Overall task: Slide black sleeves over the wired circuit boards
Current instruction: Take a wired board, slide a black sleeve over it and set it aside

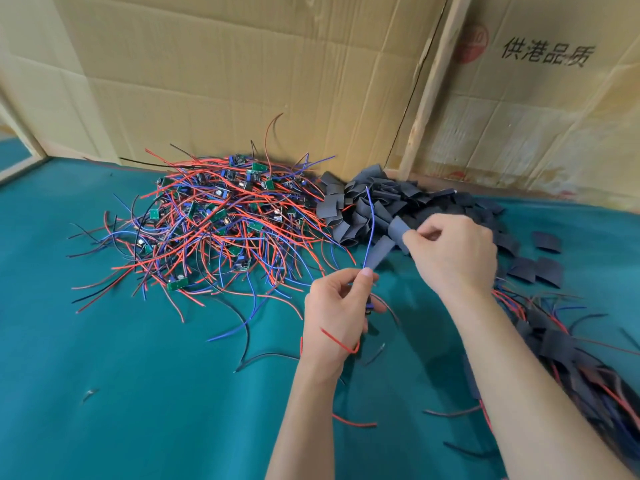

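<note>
Teal cloth [104,393] covers the table; creased cardboard sheets [225,81] wall it behind.

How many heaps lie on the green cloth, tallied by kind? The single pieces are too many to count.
Heap of bare wired boards: 1
Heap of loose black sleeves: 1
Heap of sleeved boards, at the right edge: 1
Total: 3 heaps

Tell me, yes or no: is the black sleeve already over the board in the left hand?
No: the right hand holds the black sleeve apart from the left hand.
</note>
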{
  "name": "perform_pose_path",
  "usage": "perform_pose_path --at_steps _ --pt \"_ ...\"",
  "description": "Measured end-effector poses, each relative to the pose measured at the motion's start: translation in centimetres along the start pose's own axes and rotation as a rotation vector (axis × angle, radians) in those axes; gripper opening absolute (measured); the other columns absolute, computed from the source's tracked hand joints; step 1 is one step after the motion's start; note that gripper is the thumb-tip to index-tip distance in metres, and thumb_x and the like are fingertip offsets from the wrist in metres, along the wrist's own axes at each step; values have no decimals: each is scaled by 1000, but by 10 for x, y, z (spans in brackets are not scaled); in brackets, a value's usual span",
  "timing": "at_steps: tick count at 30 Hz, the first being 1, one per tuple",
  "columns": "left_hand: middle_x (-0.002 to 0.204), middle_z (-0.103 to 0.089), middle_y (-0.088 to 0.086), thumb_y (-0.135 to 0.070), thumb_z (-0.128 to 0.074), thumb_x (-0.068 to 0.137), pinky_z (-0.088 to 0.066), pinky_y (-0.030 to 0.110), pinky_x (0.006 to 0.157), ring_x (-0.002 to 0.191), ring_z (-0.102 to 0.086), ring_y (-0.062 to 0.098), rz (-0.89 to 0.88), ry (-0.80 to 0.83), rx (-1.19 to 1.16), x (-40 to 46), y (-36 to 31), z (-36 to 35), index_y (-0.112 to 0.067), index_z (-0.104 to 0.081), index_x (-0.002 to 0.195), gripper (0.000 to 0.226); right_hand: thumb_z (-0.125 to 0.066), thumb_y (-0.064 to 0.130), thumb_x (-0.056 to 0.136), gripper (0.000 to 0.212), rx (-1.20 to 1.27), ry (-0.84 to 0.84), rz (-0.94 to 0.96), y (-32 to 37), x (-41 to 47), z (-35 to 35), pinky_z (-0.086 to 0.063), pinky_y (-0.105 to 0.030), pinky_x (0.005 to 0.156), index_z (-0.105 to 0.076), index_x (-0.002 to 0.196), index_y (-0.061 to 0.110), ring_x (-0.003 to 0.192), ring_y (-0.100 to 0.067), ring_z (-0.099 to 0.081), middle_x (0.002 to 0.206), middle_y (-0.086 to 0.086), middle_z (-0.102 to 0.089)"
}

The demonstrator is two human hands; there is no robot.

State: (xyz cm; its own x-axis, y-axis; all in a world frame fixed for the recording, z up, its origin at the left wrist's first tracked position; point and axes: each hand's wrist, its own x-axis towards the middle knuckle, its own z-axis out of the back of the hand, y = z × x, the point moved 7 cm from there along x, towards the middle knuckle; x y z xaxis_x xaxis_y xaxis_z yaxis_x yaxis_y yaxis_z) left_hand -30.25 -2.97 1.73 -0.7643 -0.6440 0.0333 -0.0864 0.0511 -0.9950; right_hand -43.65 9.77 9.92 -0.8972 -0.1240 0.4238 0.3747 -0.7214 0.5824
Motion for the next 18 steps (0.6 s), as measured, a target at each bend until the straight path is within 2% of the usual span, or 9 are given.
perform_pose_path --at_steps 3,5,8,11,14,18 --pt "60 -71 3 -25 -56 102 -34 18 41 37 -38 15 -10 -3 2 -1 -1 -1 -16 -74 88 24 -71 36 74 18 14 41 12 -8 -29 11 -37 -33 65 -67 67 20 73 -32 -48 74 -2 -65" --pt "60 -71 2 -23 -56 102 -35 17 40 36 -37 16 -20 -3 21 -1 -2 -2 -15 -73 87 24 -74 32 77 18 18 85 58 -7 -45 9 -42 -36 67 -67 68 18 76 -33 -53 78 -1 -66" --pt "59 -71 1 -21 -56 101 -34 17 40 34 -38 16 -30 0 65 0 -2 -2 -15 -72 85 24 -76 22 75 16 79 119 158 -4 -64 3 -49 -40 69 -63 67 15 73 -33 -59 72 -1 -65" --pt "58 -69 3 -30 -59 95 -36 19 44 35 -41 19 -33 -14 101 1 0 -1 -16 -73 84 23 -78 18 71 24 103 194 211 -4 -76 -9 -49 -44 65 -55 67 14 67 -32 -54 65 0 -60" --pt "50 -59 -2 -41 -55 83 -37 24 49 38 -45 18 -40 -46 162 2 3 2 -18 -73 82 29 -78 28 68 31 141 310 221 -1 -78 -18 -49 -45 63 -49 69 19 68 -32 -50 64 1 -57" --pt "50 -51 -5 -42 -54 82 -38 28 52 40 -45 16 -49 -52 196 2 3 3 -27 -71 86 23 -66 40 61 23 218 415 222 1 -78 -22 -51 -41 69 -57 75 23 74 -27 -57 72 4 -66"
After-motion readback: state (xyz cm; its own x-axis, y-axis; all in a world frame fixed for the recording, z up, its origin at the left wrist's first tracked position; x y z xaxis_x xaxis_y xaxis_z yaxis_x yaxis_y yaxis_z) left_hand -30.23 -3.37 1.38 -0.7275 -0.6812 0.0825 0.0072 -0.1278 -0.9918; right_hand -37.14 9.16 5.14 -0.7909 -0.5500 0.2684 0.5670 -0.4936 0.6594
